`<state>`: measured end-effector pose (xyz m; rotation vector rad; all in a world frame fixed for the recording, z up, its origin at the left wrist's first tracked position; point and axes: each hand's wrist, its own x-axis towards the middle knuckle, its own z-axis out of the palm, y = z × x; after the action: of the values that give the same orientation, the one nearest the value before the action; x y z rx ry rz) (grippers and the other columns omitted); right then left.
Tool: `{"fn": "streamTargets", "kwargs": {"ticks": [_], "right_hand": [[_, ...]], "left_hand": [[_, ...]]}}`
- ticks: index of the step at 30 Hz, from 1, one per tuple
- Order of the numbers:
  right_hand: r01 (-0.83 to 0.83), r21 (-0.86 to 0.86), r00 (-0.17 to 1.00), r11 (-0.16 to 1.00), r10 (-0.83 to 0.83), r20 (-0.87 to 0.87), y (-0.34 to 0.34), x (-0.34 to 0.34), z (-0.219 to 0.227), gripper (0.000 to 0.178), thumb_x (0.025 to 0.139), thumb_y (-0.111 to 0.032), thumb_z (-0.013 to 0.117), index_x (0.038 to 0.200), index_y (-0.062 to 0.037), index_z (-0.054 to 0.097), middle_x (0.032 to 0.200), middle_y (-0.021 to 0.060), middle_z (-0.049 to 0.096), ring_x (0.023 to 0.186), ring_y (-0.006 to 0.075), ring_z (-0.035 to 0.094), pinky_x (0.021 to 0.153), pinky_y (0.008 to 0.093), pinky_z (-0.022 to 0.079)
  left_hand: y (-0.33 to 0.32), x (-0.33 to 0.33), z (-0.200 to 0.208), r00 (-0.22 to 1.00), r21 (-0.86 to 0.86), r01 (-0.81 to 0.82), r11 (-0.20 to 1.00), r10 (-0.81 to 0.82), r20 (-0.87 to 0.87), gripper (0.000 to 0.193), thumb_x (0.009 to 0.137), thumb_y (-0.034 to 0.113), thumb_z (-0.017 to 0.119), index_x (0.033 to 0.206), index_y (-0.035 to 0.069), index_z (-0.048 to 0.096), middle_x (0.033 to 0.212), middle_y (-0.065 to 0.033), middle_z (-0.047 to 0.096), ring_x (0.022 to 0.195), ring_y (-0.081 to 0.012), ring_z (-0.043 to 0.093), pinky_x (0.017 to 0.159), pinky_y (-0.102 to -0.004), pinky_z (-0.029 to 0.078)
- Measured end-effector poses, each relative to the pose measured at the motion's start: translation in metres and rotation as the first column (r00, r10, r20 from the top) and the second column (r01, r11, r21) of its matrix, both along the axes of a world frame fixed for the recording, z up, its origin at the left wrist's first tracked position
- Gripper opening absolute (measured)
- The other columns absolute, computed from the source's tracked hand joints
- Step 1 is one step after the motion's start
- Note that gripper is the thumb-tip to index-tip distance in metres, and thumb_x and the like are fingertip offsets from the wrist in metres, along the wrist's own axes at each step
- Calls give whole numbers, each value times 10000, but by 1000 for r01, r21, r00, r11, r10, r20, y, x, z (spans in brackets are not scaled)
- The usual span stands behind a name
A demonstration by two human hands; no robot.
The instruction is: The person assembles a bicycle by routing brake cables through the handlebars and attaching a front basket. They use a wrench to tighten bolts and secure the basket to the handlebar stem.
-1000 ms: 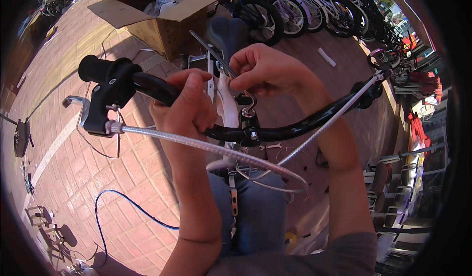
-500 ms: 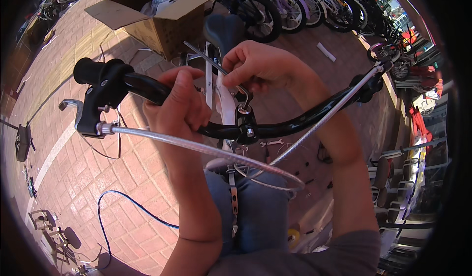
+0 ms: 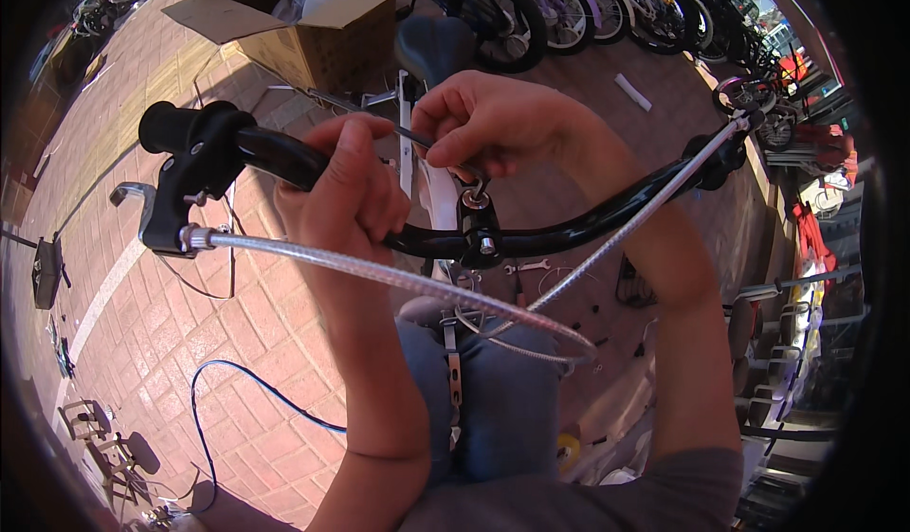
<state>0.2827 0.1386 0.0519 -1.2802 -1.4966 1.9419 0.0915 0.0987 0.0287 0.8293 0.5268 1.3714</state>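
My left hand (image 3: pixel 346 186) is wrapped around the black handlebar (image 3: pixel 569 238), left of the stem (image 3: pixel 478 221). Its index finger stretches toward a metal hex key (image 3: pixel 412 137) and meets the visible end of the key's long arm. Pinched in my right hand (image 3: pixel 498 125) is that same key; its bent end goes down to the bolt on top of the stem, partly hidden by the fingers. A black-and-silver brake lever (image 3: pixel 169 212) sits by the left grip (image 3: pixel 175 127). From it a silver cable (image 3: pixel 379 272) loops across in front of my forearms.
Beyond the bar are a dark saddle (image 3: pixel 431 49) and an open cardboard box (image 3: pixel 332 54). Several bicycles (image 3: pixel 569 11) stand in a row at the back. A wrench (image 3: pixel 527 267) and small parts lie on the paving. A blue cord (image 3: pixel 256 385) curves at the lower left.
The hex key's long arm has swung down toward my left index finger, with my right hand still on it. The handlebar has shifted only slightly in view.
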Motion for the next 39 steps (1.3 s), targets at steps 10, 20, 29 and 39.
{"fn": "streamTargets", "kwargs": {"ticks": [10, 20, 29, 39], "right_hand": [[-15, 127, 975, 992, -14, 224, -9, -5, 10, 235, 817, -162, 676, 975, -3, 605, 683, 49, 615, 437, 61, 511, 380, 188, 357], [58, 528, 967, 847, 83, -240, 38, -18, -68, 269, 899, -294, 600, 894, -41, 689, 1257, 125, 549, 1350, 272, 322, 1096, 371, 253], [101, 676, 954, 730, 123, -275, 84, -56, -92, 487, 955, -293, 523, 541, -38, 510, 633, 31, 530, 697, 130, 470, 701, 270, 389], [141, 751, 990, 645, -89, -110, 66, -24, -84, 475, 974, -336, 467, 593, -54, 445, 526, -21, 382, 486, 74, 342, 475, 261, 275]], "left_hand": [[0, -1, 1, 1000, 11, 17, 1000, -17, 14, 271, 961, 237, 518, 962, -27, 577, 506, 54, 295, 396, -37, 275, 392, -223, 245], [-5, 9, 4, 1000, -35, -28, 999, 28, -11, 245, 970, 223, 496, 934, -7, 574, 497, 55, 293, 396, -32, 266, 387, -221, 232], [-3, -6, 1, 991, -44, 15, 999, -9, 135, 249, 936, 214, 581, 782, 26, 529, 492, 29, 330, 381, -57, 291, 389, -230, 242], [-5, -10, 4, 994, -98, 20, 995, -9, 111, 259, 933, 212, 593, 752, 51, 500, 498, 21, 336, 384, -64, 303, 386, -235, 247]]}}
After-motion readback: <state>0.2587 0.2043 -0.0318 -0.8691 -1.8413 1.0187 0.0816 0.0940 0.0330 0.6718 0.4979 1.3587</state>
